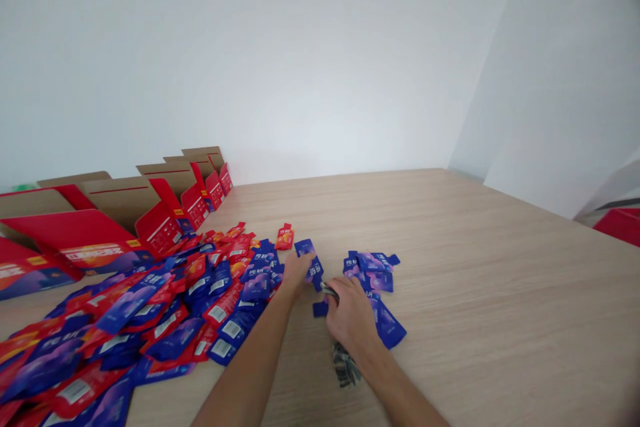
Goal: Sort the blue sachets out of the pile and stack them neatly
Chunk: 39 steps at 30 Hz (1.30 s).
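Near the middle of the table, my left hand (pixel 297 271) has its fingers closed on a blue pouch (pixel 306 250) with white lettering. My right hand (pixel 349 310) is closed round a crumpled, dark patterned cloth (pixel 345 365), which shows below the palm and between thumb and finger. Blue pouches (pixel 380 280) lie in a loose group just beyond and to the right of my right hand. To the left of my left arm spreads a large heap of red and blue pouches (pixel 175 330). One red pouch (pixel 285 237) lies apart, beyond my left hand.
Open red cardboard boxes (pixel 100 237) with brown insides stand in a row at the left, behind the heap. The wooden table (pixel 490 280) reaches back to a white wall (pixel 340 60). A red object (pixel 620 225) shows past the table's right edge.
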Each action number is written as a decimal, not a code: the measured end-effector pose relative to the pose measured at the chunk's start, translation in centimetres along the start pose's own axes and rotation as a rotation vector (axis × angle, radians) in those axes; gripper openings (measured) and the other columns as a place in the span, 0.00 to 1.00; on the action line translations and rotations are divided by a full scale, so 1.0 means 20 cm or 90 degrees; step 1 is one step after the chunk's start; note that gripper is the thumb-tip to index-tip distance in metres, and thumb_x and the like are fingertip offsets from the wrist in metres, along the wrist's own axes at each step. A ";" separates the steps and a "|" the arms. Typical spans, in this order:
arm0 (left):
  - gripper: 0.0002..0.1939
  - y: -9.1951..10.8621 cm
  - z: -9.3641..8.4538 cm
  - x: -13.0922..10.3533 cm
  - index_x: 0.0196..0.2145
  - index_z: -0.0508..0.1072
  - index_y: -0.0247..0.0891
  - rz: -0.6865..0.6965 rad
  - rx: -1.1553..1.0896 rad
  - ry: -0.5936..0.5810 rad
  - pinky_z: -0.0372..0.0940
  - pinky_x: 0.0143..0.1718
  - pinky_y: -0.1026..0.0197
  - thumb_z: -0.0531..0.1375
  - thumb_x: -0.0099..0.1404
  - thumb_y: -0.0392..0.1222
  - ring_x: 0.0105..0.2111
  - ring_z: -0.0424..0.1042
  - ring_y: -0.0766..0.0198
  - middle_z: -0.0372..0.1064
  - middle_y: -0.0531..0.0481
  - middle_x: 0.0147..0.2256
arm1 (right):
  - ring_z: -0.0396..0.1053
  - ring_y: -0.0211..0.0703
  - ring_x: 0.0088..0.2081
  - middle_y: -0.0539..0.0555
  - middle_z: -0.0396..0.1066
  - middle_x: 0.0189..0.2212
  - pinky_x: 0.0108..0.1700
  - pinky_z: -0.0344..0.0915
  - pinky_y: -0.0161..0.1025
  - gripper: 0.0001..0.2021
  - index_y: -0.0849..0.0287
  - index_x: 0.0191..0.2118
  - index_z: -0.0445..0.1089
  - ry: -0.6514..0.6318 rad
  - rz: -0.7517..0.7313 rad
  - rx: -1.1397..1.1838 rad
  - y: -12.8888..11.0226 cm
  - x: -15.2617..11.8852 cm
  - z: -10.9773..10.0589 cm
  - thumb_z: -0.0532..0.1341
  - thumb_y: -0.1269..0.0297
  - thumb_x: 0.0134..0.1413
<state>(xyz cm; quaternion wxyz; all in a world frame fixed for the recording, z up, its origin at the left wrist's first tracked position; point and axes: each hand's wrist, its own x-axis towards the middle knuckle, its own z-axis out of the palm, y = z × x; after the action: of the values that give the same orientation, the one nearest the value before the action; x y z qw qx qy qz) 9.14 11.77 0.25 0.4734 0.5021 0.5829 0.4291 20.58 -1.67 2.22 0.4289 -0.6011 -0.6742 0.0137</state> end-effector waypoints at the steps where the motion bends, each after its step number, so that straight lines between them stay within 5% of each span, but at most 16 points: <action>1: 0.09 0.01 -0.03 -0.03 0.28 0.71 0.37 0.000 -0.044 0.008 0.64 0.25 0.60 0.63 0.52 0.46 0.24 0.69 0.61 0.70 0.49 0.23 | 0.69 0.51 0.37 0.54 0.75 0.33 0.42 0.67 0.44 0.14 0.53 0.34 0.72 -0.005 -0.005 0.018 -0.02 -0.01 0.00 0.60 0.81 0.46; 7: 0.16 0.04 -0.20 -0.26 0.35 0.73 0.36 0.010 -0.233 -0.017 0.70 0.32 0.57 0.68 0.47 0.41 0.28 0.72 0.61 0.73 0.49 0.29 | 0.70 0.49 0.43 0.55 0.75 0.41 0.48 0.67 0.45 0.14 0.55 0.42 0.73 -0.027 -0.026 0.117 -0.10 -0.04 0.04 0.58 0.77 0.53; 13: 0.13 0.01 -0.30 -0.48 0.35 0.73 0.35 -0.109 -0.564 -0.238 0.69 0.37 0.54 0.65 0.57 0.47 0.35 0.74 0.57 0.75 0.45 0.36 | 0.68 0.49 0.49 0.57 0.73 0.47 0.54 0.64 0.49 0.13 0.56 0.47 0.72 0.034 -0.023 0.124 -0.08 -0.03 0.06 0.56 0.71 0.60; 15: 0.15 -0.01 -0.30 -0.52 0.30 0.73 0.34 -0.166 -0.607 -0.261 0.69 0.35 0.57 0.62 0.61 0.51 0.31 0.74 0.59 0.74 0.45 0.32 | 0.68 0.49 0.49 0.57 0.73 0.47 0.55 0.63 0.51 0.12 0.56 0.47 0.72 0.029 -0.030 0.126 -0.07 -0.03 0.07 0.56 0.70 0.61; 20: 0.07 -0.05 -0.26 -0.51 0.34 0.75 0.33 -0.189 -0.664 -0.187 0.68 0.37 0.62 0.64 0.60 0.40 0.30 0.73 0.64 0.75 0.47 0.32 | 0.68 0.50 0.49 0.58 0.73 0.48 0.53 0.65 0.52 0.13 0.57 0.49 0.71 -0.009 -0.105 0.137 -0.13 -0.07 0.09 0.55 0.72 0.61; 25: 0.10 -0.06 -0.25 -0.52 0.40 0.76 0.33 -0.174 -0.724 -0.170 0.69 0.38 0.63 0.64 0.62 0.41 0.30 0.74 0.66 0.76 0.48 0.33 | 0.69 0.47 0.46 0.56 0.73 0.47 0.49 0.68 0.47 0.16 0.55 0.49 0.71 -0.139 -0.208 0.146 -0.23 -0.11 0.09 0.56 0.75 0.59; 33: 0.21 -0.06 -0.25 -0.62 0.53 0.72 0.35 -0.135 -0.607 -0.254 0.67 0.50 0.55 0.63 0.61 0.38 0.47 0.73 0.54 0.72 0.41 0.51 | 0.67 0.50 0.50 0.57 0.73 0.48 0.56 0.63 0.55 0.13 0.56 0.50 0.71 0.064 -0.081 0.055 0.01 0.03 0.04 0.55 0.69 0.63; 39: 0.22 -0.07 -0.27 -0.60 0.54 0.72 0.40 -0.122 -0.632 -0.163 0.67 0.49 0.60 0.63 0.61 0.39 0.47 0.73 0.59 0.73 0.45 0.50 | 0.67 0.49 0.48 0.58 0.72 0.50 0.52 0.66 0.50 0.15 0.57 0.51 0.70 -0.030 -0.178 0.104 -0.13 -0.05 0.06 0.53 0.73 0.62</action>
<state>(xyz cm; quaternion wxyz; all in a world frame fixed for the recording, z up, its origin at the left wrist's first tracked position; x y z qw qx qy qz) 4.20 -0.53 1.33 0.7591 0.2102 0.2896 0.5438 17.75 -2.55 2.32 0.4582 -0.4643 -0.7576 0.0224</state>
